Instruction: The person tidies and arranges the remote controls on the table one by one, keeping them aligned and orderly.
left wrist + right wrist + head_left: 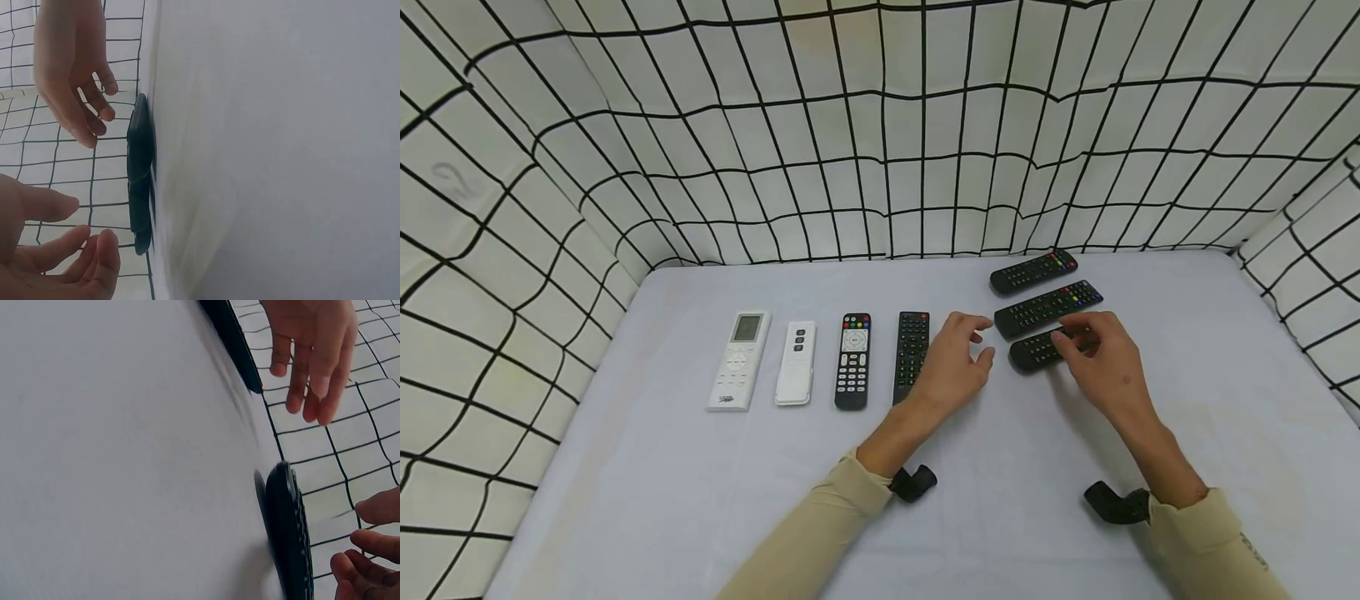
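Note:
Over the right part of the table my right hand [1108, 362] hovers above the nearest of three slanted black remote controls [1033, 352], its loosely bent fingers hiding that remote's far end. The right wrist view shows a gap between these fingers [375, 547] and the black remote. My left hand [950, 364] hangs in the air with relaxed fingers, partly covering an upright black remote control [913, 346]; nothing is in its grasp. Behind the nearest slanted remote lie a longer black remote with coloured buttons [1048, 308] and another black remote [1033, 272].
Left of the hands stand in a row a black remote with white buttons [852, 362], a slim white remote [795, 364] and a white remote with a grey display [739, 361]. A black grid net [887, 158] over white walls surrounds the white-covered table [700, 500].

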Motion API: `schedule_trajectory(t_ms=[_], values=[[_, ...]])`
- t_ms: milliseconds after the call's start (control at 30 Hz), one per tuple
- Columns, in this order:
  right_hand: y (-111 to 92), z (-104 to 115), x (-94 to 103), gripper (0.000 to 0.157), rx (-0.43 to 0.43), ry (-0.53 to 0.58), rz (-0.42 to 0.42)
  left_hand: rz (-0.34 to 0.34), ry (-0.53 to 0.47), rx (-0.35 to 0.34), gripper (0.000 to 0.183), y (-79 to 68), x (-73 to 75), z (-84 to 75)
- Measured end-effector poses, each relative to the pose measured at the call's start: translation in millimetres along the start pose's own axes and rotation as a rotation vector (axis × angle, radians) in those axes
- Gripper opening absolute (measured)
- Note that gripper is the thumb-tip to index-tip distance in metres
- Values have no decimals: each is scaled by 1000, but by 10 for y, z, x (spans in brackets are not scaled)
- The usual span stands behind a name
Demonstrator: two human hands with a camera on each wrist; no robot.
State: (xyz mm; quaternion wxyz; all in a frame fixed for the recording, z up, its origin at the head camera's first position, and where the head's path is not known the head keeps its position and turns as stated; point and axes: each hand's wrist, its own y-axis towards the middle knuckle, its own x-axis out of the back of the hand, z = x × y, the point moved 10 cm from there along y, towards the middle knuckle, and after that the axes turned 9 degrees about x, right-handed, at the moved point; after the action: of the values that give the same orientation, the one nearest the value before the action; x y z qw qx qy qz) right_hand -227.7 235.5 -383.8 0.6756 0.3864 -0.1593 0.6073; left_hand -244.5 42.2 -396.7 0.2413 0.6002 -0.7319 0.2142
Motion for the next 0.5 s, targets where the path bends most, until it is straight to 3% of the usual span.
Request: schedule_trajectory(t_ms=[500], values=[[55,-519,230,41,-154,-24,8,89,2,35,42,-19,-241,16]])
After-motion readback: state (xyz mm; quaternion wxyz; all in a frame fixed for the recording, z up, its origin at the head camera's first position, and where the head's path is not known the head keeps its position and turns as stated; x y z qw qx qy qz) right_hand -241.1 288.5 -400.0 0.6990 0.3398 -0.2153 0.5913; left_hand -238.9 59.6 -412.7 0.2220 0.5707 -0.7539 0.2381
